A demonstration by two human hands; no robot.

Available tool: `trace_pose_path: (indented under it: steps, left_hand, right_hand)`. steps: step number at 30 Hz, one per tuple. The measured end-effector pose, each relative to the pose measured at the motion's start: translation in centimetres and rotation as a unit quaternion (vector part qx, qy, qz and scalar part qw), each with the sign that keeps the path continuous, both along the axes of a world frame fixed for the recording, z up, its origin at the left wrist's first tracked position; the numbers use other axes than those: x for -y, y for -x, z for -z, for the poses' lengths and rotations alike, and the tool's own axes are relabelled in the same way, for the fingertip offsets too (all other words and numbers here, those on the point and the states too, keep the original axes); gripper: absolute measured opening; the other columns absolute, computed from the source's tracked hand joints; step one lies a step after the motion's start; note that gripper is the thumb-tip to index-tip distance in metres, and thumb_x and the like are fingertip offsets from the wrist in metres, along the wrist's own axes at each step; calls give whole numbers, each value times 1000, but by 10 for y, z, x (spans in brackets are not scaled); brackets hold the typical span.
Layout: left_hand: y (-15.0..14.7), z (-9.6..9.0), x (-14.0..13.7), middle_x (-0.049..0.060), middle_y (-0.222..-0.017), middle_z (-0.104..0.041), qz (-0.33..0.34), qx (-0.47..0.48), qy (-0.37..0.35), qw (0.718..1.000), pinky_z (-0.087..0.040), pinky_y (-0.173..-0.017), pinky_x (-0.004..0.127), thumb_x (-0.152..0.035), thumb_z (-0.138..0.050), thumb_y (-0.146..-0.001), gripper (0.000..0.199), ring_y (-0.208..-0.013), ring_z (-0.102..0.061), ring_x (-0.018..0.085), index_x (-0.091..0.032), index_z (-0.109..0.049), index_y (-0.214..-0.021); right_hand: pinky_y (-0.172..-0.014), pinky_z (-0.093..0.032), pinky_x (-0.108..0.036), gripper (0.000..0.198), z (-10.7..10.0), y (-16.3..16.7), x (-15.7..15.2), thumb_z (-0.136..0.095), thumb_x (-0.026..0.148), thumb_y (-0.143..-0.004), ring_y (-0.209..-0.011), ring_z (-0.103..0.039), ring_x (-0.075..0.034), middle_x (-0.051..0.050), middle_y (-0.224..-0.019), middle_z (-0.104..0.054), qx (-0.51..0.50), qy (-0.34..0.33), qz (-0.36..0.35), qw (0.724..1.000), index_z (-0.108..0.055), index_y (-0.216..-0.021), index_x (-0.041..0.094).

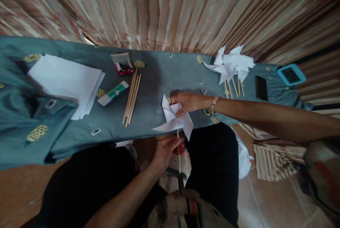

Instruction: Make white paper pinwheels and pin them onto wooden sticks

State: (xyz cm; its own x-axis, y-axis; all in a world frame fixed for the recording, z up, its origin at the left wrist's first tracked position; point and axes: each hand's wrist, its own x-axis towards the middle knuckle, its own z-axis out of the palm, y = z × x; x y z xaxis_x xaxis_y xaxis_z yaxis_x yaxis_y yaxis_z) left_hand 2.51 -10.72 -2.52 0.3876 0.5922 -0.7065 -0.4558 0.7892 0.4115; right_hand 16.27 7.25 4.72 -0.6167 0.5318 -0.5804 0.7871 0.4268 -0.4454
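Note:
A white paper pinwheel [172,116] on a thin wooden stick [179,160] is between my two hands, at the table's near edge. My left hand [167,150] is closed around the stick just below the paper blades. From above, my right hand [186,103] bends its fingers onto the upper right blade, thumb near the pinwheel's centre. Scissors [205,111] lie partly hidden behind my right wrist, which wears a bracelet. Several finished paper pinwheels [231,65] on sticks lie together at the back right.
On the teal tablecloth [159,75] lie white paper sheets [63,79], a green-and-white box [113,93], several wooden sticks [132,98], and an open red box [123,65] of small dark pieces. A phone [261,88] and a blue-framed device [291,74] sit at the right. A striped curtain [159,11] hangs behind.

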Motion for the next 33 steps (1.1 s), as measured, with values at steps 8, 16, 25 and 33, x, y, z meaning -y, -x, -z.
trace_pose_path:
  steps: [8,16,25,33]
  left_hand:
    - [-1,-3,1,4,-65,-70,-14,2,-31,999,-52,-57,25,-48,-95,-46,50,-54,-64,13,-11,-75,-74]
    - [-3,-18,-5,5,-67,-71,-16,-28,-54,998,-55,-62,25,-35,-90,-63,32,-55,-67,13,-12,-75,-78]
    - [-6,-35,-32,4,-66,-71,-47,-15,-99,994,-55,-58,21,-36,-93,-60,37,-54,-66,11,-10,-74,-80]
    - [0,-79,-91,5,-68,-72,-119,-45,-199,972,-58,-67,27,-32,-90,-64,31,-64,-70,15,-12,-75,-81]
  right_hand:
    - [-69,-46,-25,28,-8,1,-2,-76,19,-72,-80,-65,-17,-1,-90,-75,-3,12,-36,999,-73,-99,16]
    - [-69,-48,-26,36,-20,-17,-3,-81,33,-73,-81,-67,-19,-6,-94,-75,-17,-23,19,999,-73,-100,11]
    - [-105,-47,-44,54,-37,-66,19,-73,44,-82,-121,-62,-28,-16,-127,-67,-295,-333,337,830,-61,-126,15]
    - [-92,-56,-45,36,-6,-62,83,-65,57,-83,-91,-71,-26,-7,-93,-77,-443,-272,532,668,-71,-91,23]
